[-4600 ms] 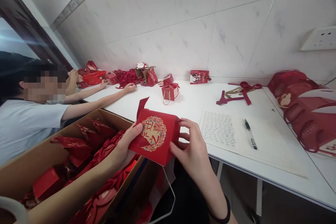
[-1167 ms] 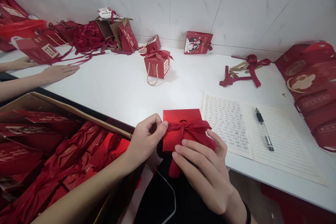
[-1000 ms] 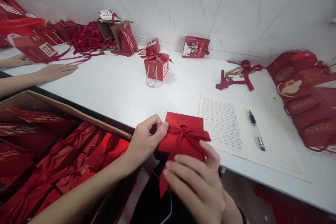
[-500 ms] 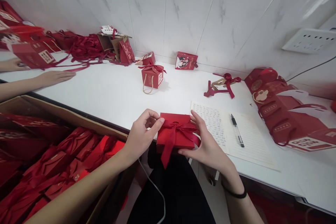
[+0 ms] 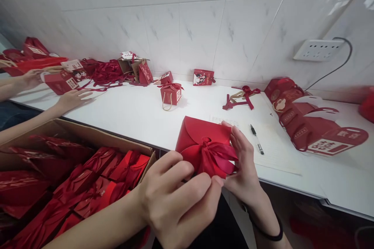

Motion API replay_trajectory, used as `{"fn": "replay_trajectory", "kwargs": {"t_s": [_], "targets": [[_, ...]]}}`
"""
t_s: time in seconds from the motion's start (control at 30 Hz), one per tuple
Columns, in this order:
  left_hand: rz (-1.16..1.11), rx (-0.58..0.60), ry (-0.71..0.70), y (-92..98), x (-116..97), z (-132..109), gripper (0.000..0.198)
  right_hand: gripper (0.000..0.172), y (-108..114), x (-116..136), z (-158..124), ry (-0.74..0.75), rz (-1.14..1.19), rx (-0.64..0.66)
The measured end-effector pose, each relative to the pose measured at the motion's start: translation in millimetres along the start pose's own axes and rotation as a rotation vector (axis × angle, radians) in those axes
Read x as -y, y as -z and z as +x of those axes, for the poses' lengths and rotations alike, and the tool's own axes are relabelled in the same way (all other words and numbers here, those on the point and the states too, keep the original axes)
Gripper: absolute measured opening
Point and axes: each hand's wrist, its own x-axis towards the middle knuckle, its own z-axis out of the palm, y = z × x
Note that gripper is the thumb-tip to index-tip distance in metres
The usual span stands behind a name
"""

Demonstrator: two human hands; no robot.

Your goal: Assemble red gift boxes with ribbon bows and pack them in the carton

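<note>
I hold a red gift box (image 5: 201,136) with a rounded flap above the front edge of the white table (image 5: 140,113). A dark red ribbon bow (image 5: 214,157) sits on the box front. My left hand (image 5: 178,198) is closed, fingers pinching the bow's lower part. My right hand (image 5: 244,163) cups the box's right side, fingers against the bow's right loop. A black band circles my right wrist.
A cardboard carton (image 5: 87,136) of flat red boxes stands at my left. A notebook with a pen (image 5: 256,139), a small red box with a rope handle (image 5: 171,94), loose ribbons and flat red bags (image 5: 309,124) lie on the table. Another person's hands (image 5: 71,99) rest at far left.
The box has been lifted and tilted so its flap faces me. My left hand moved from the box's left corner down onto the bow; my right hand now steadies the right side.
</note>
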Motion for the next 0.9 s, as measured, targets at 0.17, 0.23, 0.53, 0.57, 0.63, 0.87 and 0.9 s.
{"fn": "replay_trajectory", "kwargs": {"t_s": [0.17,0.23,0.53,0.57,0.63,0.87,0.9], "targets": [[0.033,-0.071,-0.009,6.9,-5,7,0.013,0.089,7,13,-4,0.036,0.012,-0.009],[0.05,-0.061,-0.076,10.1,-8,9,0.014,0.089,10,17,-5,0.041,0.016,-0.004],[0.033,0.074,0.278,27.1,-40,14,0.021,0.091,16,27,-9,0.029,0.018,0.006],[0.028,0.089,0.244,30.6,-31,15,0.019,0.091,17,27,-10,0.034,0.014,0.011],[0.126,0.127,0.242,38.1,-7,15,0.017,0.091,19,27,-11,0.036,0.001,0.039],[0.012,0.352,0.357,47.9,32,32,0.049,0.09,19,24,-2,0.017,-0.021,0.149],[-0.054,0.465,0.325,45.3,29,34,0.065,0.09,17,24,1,0.014,-0.002,0.162]]}}
